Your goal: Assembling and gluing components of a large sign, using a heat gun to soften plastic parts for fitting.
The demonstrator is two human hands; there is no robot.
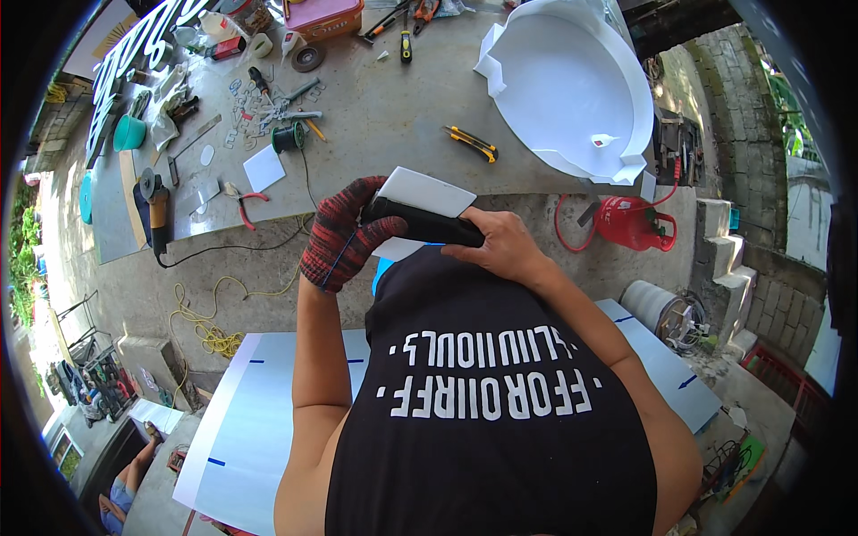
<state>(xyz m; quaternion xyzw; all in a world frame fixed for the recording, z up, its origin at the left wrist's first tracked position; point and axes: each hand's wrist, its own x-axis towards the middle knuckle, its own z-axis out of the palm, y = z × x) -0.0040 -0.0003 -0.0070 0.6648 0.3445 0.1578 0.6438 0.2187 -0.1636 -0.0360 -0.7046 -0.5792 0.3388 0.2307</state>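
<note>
White panel (427, 189) partly hidden by black object (420, 221), pink tub (323, 21) cut off at top

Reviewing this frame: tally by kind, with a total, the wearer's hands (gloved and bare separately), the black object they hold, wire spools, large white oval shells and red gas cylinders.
Gloved left hand: 1
Bare right hand: 1
Black object: 1
Wire spool: 1
Large white oval shell: 1
Red gas cylinder: 1
Total: 6

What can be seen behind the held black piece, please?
A white panel shows above the black piece, a white part below; whether they join behind it is covered.
</note>
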